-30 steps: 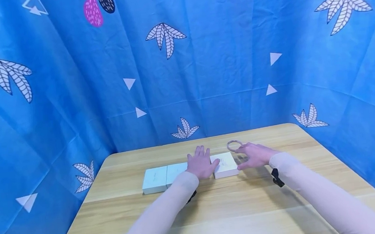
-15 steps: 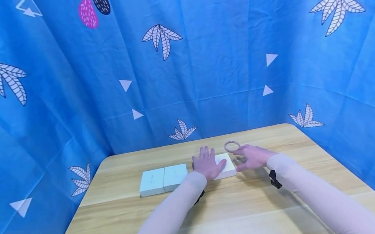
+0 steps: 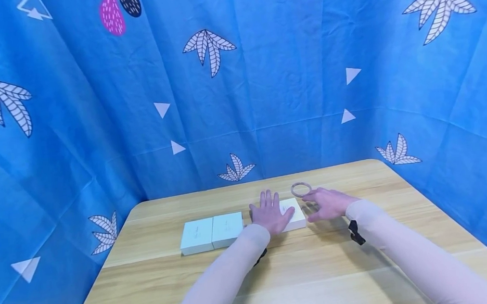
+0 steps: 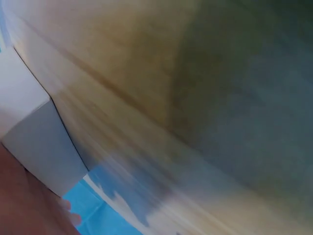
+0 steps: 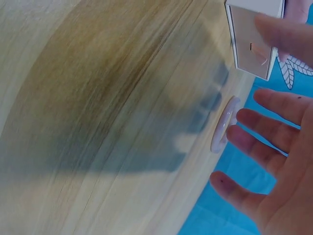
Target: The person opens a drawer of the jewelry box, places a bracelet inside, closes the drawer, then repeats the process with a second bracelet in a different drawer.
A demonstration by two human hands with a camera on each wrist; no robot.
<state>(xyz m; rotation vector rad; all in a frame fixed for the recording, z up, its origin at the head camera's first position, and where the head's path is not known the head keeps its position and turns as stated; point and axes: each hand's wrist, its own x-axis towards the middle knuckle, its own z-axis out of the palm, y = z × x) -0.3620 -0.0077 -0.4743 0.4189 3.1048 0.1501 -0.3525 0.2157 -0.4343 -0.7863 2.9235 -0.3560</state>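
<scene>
My left hand [image 3: 270, 215] lies with fingers straight and spread at the left side of a small white box [image 3: 295, 221], its thumb over the box's top and part of the box hidden beneath it. On the other side of the box is my right hand [image 3: 328, 203], thumb at the box's right side and fingers loosely spread, gripping nothing. Close to those fingertips, a pale pinkish bangle [image 3: 301, 189] sits behind the box. In the right wrist view the thumb overlaps the side face of the box [image 5: 248, 46], which carries a small reddish mark.
Two pale flat boxes, a left one [image 3: 196, 235] and a right one [image 3: 227, 229], stand side by side left of my left hand. The wooden table [image 3: 298, 282] has its far edge just behind the bangle. A blue patterned curtain [image 3: 281, 81] surrounds the table's back and sides.
My left hand has shifted right, over part of the white box, uncovering more of the second pale box. My right hand stays beside the white box; the head view has turned slightly.
</scene>
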